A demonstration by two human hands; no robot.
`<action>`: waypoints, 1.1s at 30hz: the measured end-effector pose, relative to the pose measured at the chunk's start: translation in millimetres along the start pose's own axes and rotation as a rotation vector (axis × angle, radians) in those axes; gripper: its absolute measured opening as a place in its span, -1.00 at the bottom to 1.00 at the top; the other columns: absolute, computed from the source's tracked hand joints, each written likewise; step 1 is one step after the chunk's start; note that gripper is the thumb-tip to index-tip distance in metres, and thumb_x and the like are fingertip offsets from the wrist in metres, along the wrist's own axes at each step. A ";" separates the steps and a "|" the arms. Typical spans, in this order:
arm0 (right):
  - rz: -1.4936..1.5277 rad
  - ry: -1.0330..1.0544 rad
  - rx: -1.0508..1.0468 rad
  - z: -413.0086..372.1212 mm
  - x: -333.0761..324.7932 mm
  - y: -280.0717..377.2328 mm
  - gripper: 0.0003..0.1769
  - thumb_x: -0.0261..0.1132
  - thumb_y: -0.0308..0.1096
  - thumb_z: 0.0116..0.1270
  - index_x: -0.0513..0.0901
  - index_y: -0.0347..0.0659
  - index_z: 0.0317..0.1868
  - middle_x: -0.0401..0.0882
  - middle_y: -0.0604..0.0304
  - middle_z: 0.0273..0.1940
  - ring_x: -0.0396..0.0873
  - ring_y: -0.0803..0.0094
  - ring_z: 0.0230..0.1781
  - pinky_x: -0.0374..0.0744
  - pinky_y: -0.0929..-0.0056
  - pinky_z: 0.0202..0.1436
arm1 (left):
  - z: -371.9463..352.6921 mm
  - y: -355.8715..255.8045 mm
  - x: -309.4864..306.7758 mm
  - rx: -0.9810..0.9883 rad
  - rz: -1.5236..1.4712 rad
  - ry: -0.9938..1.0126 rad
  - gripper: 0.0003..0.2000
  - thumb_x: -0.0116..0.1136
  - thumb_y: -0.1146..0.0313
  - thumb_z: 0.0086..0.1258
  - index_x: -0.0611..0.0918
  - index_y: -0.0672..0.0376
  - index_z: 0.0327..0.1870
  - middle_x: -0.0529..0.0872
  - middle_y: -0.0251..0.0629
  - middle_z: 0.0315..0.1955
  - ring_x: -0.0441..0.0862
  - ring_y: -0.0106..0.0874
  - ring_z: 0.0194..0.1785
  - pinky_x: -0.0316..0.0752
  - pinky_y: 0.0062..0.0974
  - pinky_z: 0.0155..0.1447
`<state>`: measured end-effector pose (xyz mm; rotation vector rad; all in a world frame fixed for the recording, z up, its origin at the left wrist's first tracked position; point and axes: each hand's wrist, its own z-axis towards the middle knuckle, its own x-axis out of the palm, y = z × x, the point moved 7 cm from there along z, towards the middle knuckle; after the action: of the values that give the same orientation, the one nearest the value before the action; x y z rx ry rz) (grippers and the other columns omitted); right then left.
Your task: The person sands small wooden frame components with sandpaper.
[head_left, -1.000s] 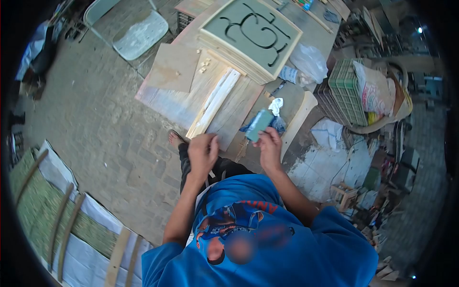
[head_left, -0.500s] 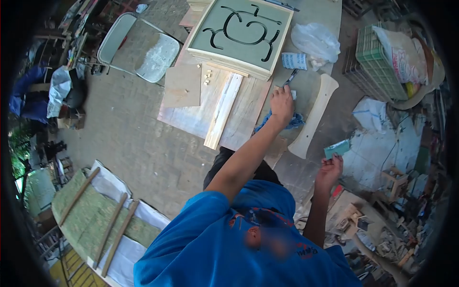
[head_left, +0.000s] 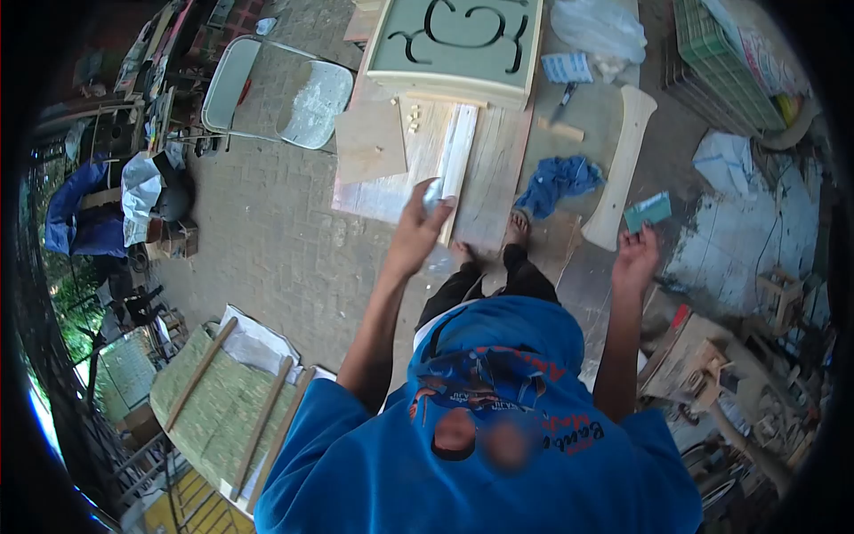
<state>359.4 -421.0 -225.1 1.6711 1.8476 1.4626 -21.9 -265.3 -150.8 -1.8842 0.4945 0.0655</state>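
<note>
My left hand (head_left: 414,233) is raised over the near edge of the board, thumb and fingers closed round a small pale, shiny thing (head_left: 433,192) whose kind I cannot tell. Just beyond it a pale wood strip (head_left: 462,147) lies along the wooden board (head_left: 495,169). Off to the right, my right hand (head_left: 636,254) pinches a flat green packet (head_left: 648,210) by its lower edge. A curved wooden piece (head_left: 620,169) with small holes lies left of that hand. Between the hands are a crumpled blue cloth (head_left: 560,184) and a short wood piece (head_left: 562,131).
A framed panel (head_left: 400,67) with black curved shapes tops a stack at the back. Small wood blocks (head_left: 413,117) lie near a thin square sheet (head_left: 369,141). A dark-handled tool (head_left: 565,101) and plastic bag (head_left: 600,31) are right. A folding chair (head_left: 311,102) stands left.
My left hand has moved left from beside the blue cloth to the wood strip, with a small pale thing in it. My right hand keeps the green packet. The view has shifted.
</note>
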 end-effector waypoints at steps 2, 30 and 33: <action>0.067 0.051 0.061 -13.1 6.7 -22.9 -0.80 0.28 -0.37 0.37 0.55 -0.15 -0.03 0.61 0.25 -0.18 0.54 0.47 -0.28 0.48 0.44 -0.19 | -9.5 29.2 -27.7 -0.090 0.019 -0.013 -0.58 0.14 0.15 0.52 0.50 0.28 0.22 0.47 -0.48 -0.51 0.39 -0.61 -0.46 0.34 -0.54 -0.39; 0.189 -0.158 0.071 -126.1 -57.8 -99.0 -0.90 0.29 -0.39 0.37 0.54 -0.15 -0.17 0.55 0.31 -0.32 0.53 0.50 -0.38 0.50 0.47 -0.23 | 10.6 77.1 -8.4 0.437 0.692 0.259 -0.76 0.16 0.32 0.48 0.56 0.40 -0.25 0.59 0.27 -0.54 0.60 0.22 -0.37 0.45 -0.02 -0.36; 0.191 -0.159 0.067 -123.8 -59.8 -97.5 -0.89 0.29 -0.39 0.37 0.53 -0.15 -0.16 0.54 0.30 -0.33 0.52 0.50 -0.38 0.49 0.46 -0.24 | 15.6 73.4 -3.2 0.403 0.719 0.272 -0.75 0.15 0.33 0.47 0.54 0.40 -0.29 0.60 0.31 -0.51 0.60 0.25 -0.33 0.46 0.03 -0.33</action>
<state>228.1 -517.2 -268.9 1.9817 1.7098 1.3054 -48.7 -270.8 -220.7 -1.2523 1.2570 0.1711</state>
